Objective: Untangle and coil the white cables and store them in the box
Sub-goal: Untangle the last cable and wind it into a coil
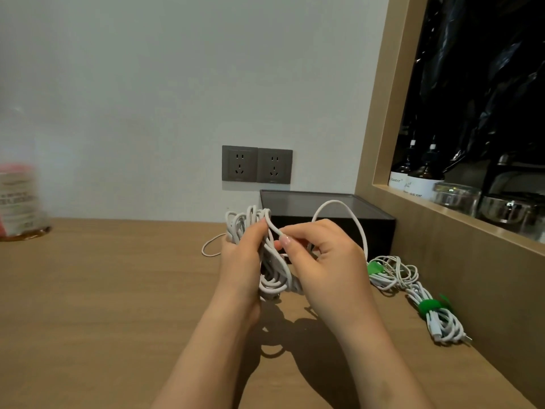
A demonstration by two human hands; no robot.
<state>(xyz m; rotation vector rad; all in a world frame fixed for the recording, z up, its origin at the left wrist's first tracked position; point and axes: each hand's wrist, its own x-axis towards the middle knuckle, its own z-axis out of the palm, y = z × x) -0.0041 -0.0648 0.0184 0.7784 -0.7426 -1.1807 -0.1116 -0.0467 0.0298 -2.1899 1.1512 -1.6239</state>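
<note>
Coiling is unfinished: cable bundle [274,280] gripped by left hand [240,261], strand [336,201] pinched by right hand [330,261]; tied coils [424,304] not yet boxed.

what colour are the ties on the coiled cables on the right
Green; the ties show best in the head view.

At the left edge a container [17,202] is blurred and cut off, and its label cannot be read. The middle of the white cable bundle [274,278] is covered by the left hand [240,261] and the right hand [327,261], the left fingers being hidden behind it. The front of the box [377,228] is partly screened, and its inside cannot be seen. The bottles [418,172] in the dark niche are barely made out. The plugs of the tied cables [436,317] are too small to be told.
</note>
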